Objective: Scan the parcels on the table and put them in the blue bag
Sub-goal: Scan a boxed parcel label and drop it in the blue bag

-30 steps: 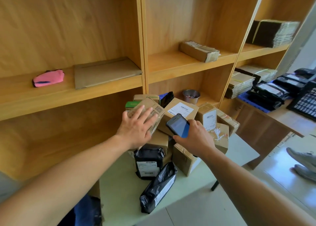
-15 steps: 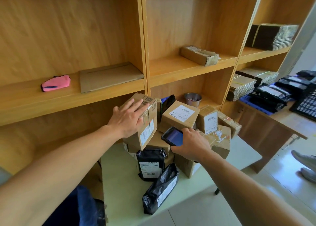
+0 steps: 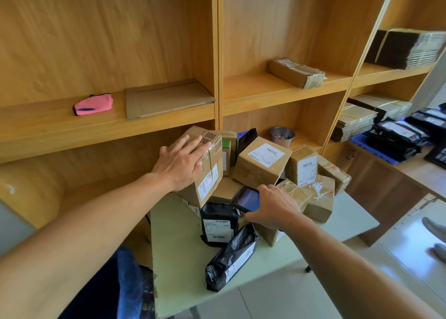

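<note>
A heap of cardboard boxes and black plastic parcels lies on the pale green table point(image 3: 178, 258). My left hand point(image 3: 179, 161) grips a tilted cardboard box point(image 3: 208, 171) at the heap's left, its label side facing right. My right hand point(image 3: 272, 206) holds a handheld scanner point(image 3: 247, 198), screen up, just right of and below that box's label. A larger box with a white label point(image 3: 261, 163) sits behind the scanner. Two black parcels point(image 3: 218, 223) point(image 3: 231, 258) lie at the heap's front. The blue bag point(image 3: 130, 287) shows at the table's lower left, partly hidden by my left arm.
Wooden shelves stand behind the table, with a pink pouch point(image 3: 93, 104), a flat cardboard sheet point(image 3: 166, 97), a taped box point(image 3: 296, 72) and a metal cup point(image 3: 282, 136). Stacked flat cartons and black parcels lie on the right. Someone's shoes point(image 3: 435, 236) show at the right edge.
My left hand has lifted and tipped the cardboard box so its label faces right. My right hand has lowered the scanner towards that label.
</note>
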Tool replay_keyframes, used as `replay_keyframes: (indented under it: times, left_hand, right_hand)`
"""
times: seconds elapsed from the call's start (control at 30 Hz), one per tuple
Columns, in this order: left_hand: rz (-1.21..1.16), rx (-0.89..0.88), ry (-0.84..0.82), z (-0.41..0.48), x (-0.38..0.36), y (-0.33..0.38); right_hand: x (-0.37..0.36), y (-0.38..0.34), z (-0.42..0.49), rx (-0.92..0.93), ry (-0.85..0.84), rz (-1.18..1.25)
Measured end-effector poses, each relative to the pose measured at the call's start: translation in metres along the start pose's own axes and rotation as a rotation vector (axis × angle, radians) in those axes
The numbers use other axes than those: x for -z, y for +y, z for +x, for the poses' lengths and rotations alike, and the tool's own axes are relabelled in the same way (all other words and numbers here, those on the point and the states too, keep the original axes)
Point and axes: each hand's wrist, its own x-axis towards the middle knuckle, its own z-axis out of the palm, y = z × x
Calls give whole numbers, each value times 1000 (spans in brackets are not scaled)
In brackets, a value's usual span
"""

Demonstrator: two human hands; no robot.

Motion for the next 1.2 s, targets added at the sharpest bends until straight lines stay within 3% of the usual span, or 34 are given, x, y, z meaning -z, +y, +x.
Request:
replay_keyframes:
  times: [0.4, 0.77, 0.97, 1.2]
  left_hand:
    - [18, 47, -25, -20, -8, -10]
    - [44, 73, -52, -49, -11, -23]
    - [65, 108, -67, -99, -13, -57]
    - [50, 184, -64, -183, -19, -136]
  right_hand:
    - [-8, -15, -10, 88, -65, -31]
    - [-13, -44, -2, 52, -8, 67]
    - [-12, -103, 4, 103, 53, 76]
    - [-29, -217, 0, 198, 12, 88]
